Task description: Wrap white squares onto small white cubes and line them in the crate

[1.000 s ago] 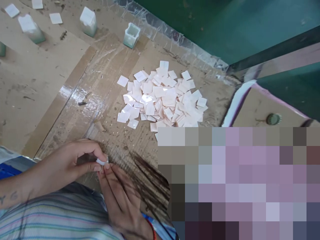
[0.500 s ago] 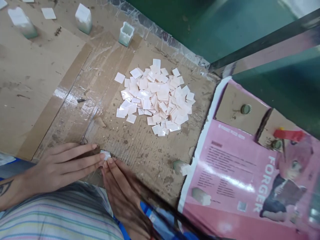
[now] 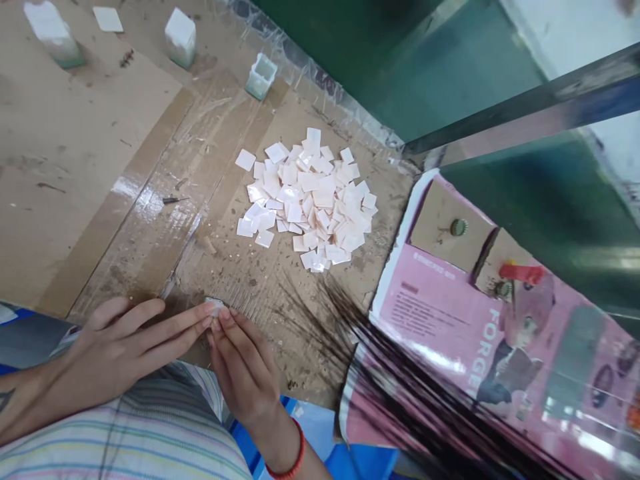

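Note:
A small greyish-white piece [image 3: 214, 304] sits at the meeting fingertips of both my hands, close to the cardboard's near edge; its exact kind is too covered to make out. My left hand [image 3: 135, 337] reaches in from the left, its long fingertips pressed against the piece and its other fingers loosely bent. From the right, my right hand [image 3: 245, 363] pinches the same piece between thumb and fingers. Beyond them lies a heaped pile of thin, whitish square tiles [image 3: 320, 200], several of them overlapping at its edges.
Pale blocks [image 3: 181, 37] and an open, hollow translucent container [image 3: 261, 77] stand at the back left. Dark hair strands [image 3: 400, 373] hang across the right front. A pink printed sheet [image 3: 430, 313] with cardboard pieces [image 3: 453, 223] covers the right side. A glass panel borders the back.
The camera view has shifted. My right hand and wrist show more clearly, and my left fingers are more bent. Hair now covers the spot where two pale blocks stood at the right.

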